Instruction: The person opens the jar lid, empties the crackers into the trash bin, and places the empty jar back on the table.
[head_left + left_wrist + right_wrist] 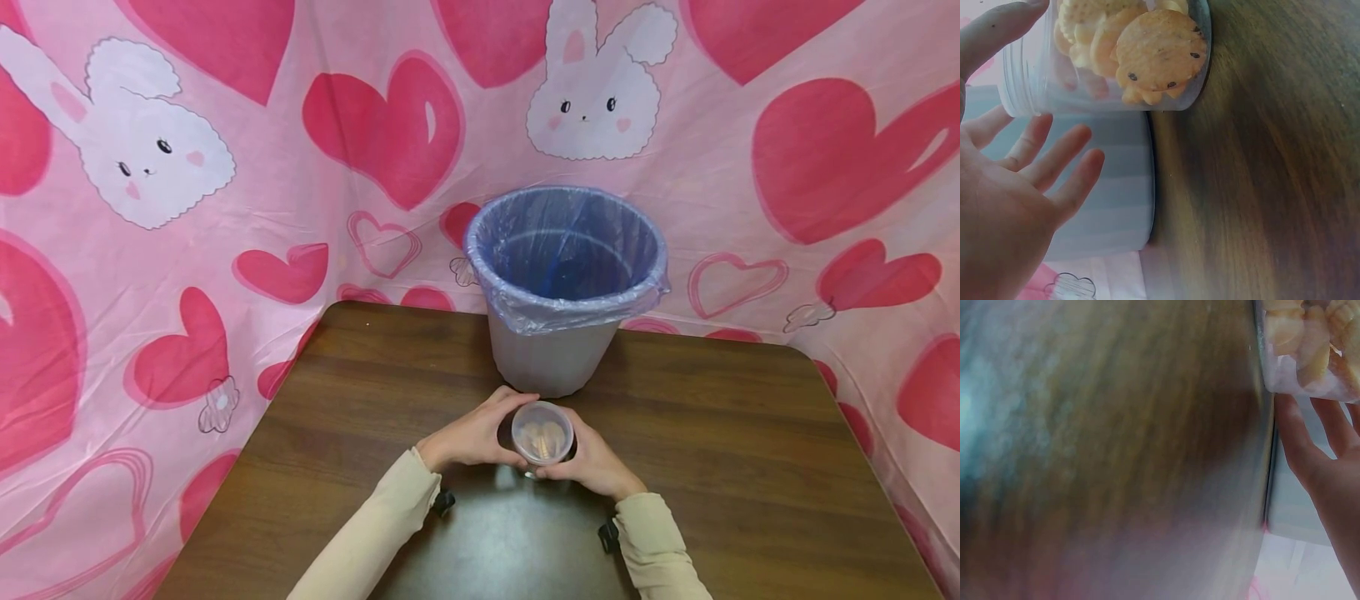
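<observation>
A clear plastic jar [543, 433] of crackers stands upright on the wooden table, just in front of the waste bin. My left hand [480, 432] holds it from the left, with the thumb on the near side and fingers around the far side. Opposite it, my right hand [592, 457] grips the jar's right side. Screw threads ring the jar's neck in the left wrist view, with the left fingertips right at it. Round seeded crackers [1161, 50] and wavy-edged ones show through the wall. In the right wrist view, right fingers [1294, 428] reach behind the jar's base.
Behind the jar stands a grey waste bin [551, 354] lined with a thin blue bag [562, 312]. The brown wooden table [375, 375] extends to both sides. A pink cloth [300, 167] with hearts and rabbits hangs along the table's back and sides.
</observation>
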A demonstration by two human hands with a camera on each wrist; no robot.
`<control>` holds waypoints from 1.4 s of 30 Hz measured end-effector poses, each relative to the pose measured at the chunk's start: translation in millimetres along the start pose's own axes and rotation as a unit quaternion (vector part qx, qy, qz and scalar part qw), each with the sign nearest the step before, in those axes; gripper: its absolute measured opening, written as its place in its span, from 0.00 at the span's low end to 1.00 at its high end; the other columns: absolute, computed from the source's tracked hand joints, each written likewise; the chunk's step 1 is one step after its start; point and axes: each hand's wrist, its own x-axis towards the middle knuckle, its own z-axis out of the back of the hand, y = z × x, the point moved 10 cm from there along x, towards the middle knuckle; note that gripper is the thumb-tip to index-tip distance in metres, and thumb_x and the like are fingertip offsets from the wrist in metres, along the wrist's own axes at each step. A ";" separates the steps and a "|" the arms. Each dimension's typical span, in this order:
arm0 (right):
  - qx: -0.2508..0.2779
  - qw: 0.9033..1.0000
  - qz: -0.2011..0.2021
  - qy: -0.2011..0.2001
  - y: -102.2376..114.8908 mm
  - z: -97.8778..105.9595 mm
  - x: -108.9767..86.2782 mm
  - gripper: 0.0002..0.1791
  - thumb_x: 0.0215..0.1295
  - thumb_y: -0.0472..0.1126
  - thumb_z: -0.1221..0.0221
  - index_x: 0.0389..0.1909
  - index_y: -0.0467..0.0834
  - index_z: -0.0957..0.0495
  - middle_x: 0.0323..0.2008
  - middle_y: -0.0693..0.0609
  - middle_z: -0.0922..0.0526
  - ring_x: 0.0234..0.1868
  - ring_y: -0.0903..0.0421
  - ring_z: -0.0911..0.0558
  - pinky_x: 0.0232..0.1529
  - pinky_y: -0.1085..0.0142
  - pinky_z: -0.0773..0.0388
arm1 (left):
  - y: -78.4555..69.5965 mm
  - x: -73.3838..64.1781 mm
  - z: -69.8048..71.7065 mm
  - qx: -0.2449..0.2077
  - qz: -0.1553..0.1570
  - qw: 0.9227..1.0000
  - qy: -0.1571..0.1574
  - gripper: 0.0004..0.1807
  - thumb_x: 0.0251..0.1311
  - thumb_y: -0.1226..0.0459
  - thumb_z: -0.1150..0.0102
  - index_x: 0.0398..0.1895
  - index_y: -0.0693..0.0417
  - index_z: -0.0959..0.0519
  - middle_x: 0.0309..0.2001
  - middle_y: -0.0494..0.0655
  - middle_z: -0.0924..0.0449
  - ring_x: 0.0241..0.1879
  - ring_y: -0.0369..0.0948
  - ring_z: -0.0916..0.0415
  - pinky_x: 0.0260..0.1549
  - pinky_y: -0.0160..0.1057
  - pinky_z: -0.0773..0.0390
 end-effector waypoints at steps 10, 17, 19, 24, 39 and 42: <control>-0.005 1.000 -0.002 0.000 0.9 0.2 0.1 0.50 0.31 0.45 0.26 0.60 0.46 0.39 0.55 0.50 0.29 0.54 0.53 0.30 0.54 0.62 0.35 | 1.6 0.6 2.0 0.006 0.008 1.000 -0.002 0.50 0.35 0.51 0.28 0.65 0.40 0.43 0.50 0.41 0.37 0.50 0.34 0.37 0.52 0.34 0.33; -0.005 1.000 -0.002 0.002 1.8 0.0 0.3 0.49 0.32 0.45 0.26 0.60 0.46 0.39 0.55 0.47 0.30 0.54 0.52 0.30 0.54 0.61 0.35 | 2.1 2.9 0.5 0.006 0.012 1.000 0.006 0.50 0.35 0.51 0.28 0.65 0.40 0.43 0.51 0.41 0.37 0.51 0.34 0.37 0.53 0.34 0.33; -0.007 1.000 -0.002 0.002 1.6 0.1 0.3 0.49 0.32 0.45 0.26 0.60 0.46 0.39 0.55 0.47 0.30 0.54 0.52 0.30 0.54 0.61 0.35 | 1.1 3.9 0.3 0.004 0.011 1.000 0.008 0.50 0.34 0.50 0.28 0.65 0.41 0.43 0.53 0.41 0.37 0.53 0.34 0.38 0.53 0.34 0.34; -0.003 1.000 -0.003 0.005 0.8 -0.1 0.4 0.49 0.33 0.45 0.26 0.60 0.46 0.39 0.55 0.48 0.30 0.54 0.53 0.30 0.53 0.62 0.34 | -2.8 6.8 -1.7 -0.001 0.003 1.000 0.012 0.51 0.35 0.50 0.28 0.66 0.42 0.44 0.55 0.40 0.39 0.55 0.33 0.39 0.54 0.35 0.34; -0.014 1.000 0.005 -0.008 -2.4 1.2 0.6 0.46 0.34 0.47 0.27 0.59 0.51 0.39 0.53 0.49 0.28 0.52 0.54 0.29 0.52 0.64 0.33 | -19.3 18.0 -12.4 -0.006 -0.043 0.999 0.017 0.53 0.32 0.49 0.27 0.66 0.44 0.45 0.58 0.43 0.40 0.56 0.34 0.40 0.55 0.32 0.36; -0.024 1.000 0.007 -0.012 -12.4 0.1 2.4 0.47 0.33 0.50 0.27 0.58 0.55 0.39 0.53 0.54 0.28 0.52 0.57 0.29 0.52 0.65 0.34 | -19.9 19.3 -14.4 -0.005 -0.045 0.999 0.020 0.53 0.33 0.49 0.28 0.66 0.45 0.45 0.59 0.42 0.41 0.57 0.34 0.41 0.55 0.32 0.36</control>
